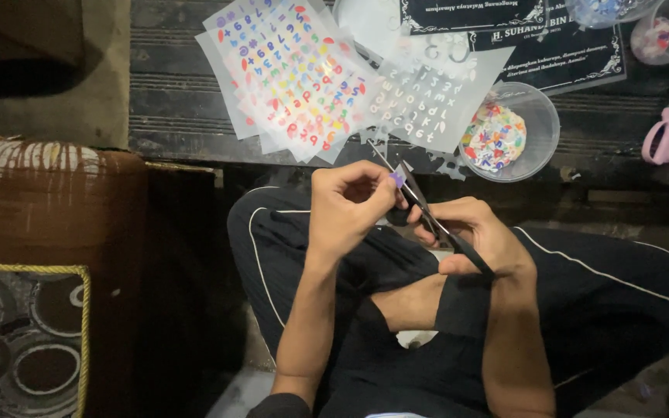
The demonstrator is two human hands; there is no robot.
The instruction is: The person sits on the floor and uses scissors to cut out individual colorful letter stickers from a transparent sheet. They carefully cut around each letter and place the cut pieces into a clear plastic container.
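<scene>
Purple scrap (pixel 397 179) sits pinched in your left hand (pixel 348 209) fingertips, above your lap; your right hand (pixel 478 236) is closed around black scissors (pixel 437 224), blades slanting up-left to touch it; sticker sheets (pixel 303 73) lie beyond on the desk (pixel 172 101)

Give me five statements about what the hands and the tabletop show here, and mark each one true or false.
1. The left hand pinches a small purple piece. True.
2. The right hand holds a pair of black scissors. True.
3. The pink scissors are being used to cut. False: they lie untouched on the dark table, far right.
4. The clear bowl beside the sheets holds colourful small pieces. True.
5. The sticker sheets lie on the person's lap. False: they are fanned out on the table, above the hands.
</scene>
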